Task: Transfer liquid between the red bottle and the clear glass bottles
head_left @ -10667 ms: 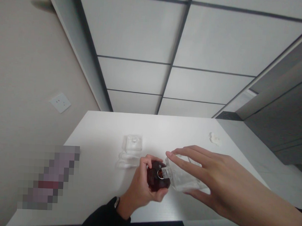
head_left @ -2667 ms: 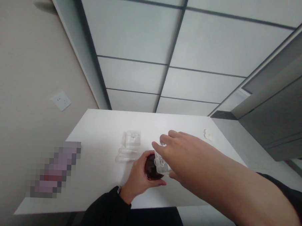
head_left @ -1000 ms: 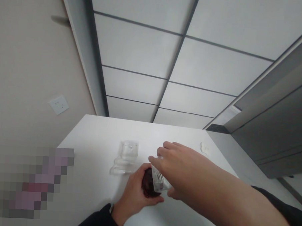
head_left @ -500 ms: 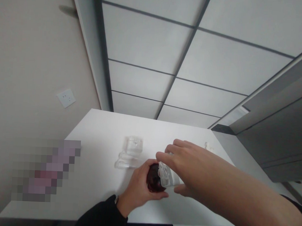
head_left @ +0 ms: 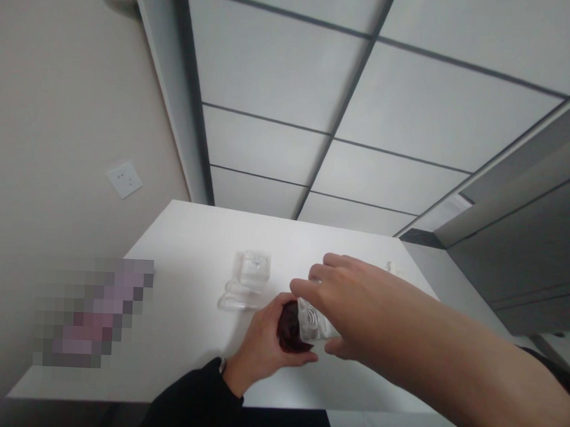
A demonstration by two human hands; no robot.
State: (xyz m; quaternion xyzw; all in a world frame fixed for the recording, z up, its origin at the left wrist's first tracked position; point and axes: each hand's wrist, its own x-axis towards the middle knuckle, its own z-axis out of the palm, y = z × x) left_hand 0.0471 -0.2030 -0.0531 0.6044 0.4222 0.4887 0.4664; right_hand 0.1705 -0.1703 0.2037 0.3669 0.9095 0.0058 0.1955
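Note:
My left hand (head_left: 265, 332) is wrapped round a dark red, round-topped vessel (head_left: 289, 327) low over the white table. Whether it is glass with dark liquid inside I cannot tell. From above right, my right hand (head_left: 333, 288) grips a clear square-sided bottle (head_left: 311, 321), tipped on its side with its ringed end against or just over the red vessel. Part of that bottle is hidden under my fingers. Left of the hands, a clear square block-like container (head_left: 256, 267) rests on the table, with clear tube-shaped pieces (head_left: 241, 301) lying just in front of it.
The white table (head_left: 185, 335) runs back to large pale panels (head_left: 282, 68). Small white bits (head_left: 394, 267) lie at its far right. A blurred-out pinkish item (head_left: 103, 316) is at the left edge. A wall socket (head_left: 124, 179) is on the left wall.
The whole view has shifted slightly, with the table and hands a little higher in the picture. The clear bottle's ringed end is turned a bit more into view; both hands keep their grips.

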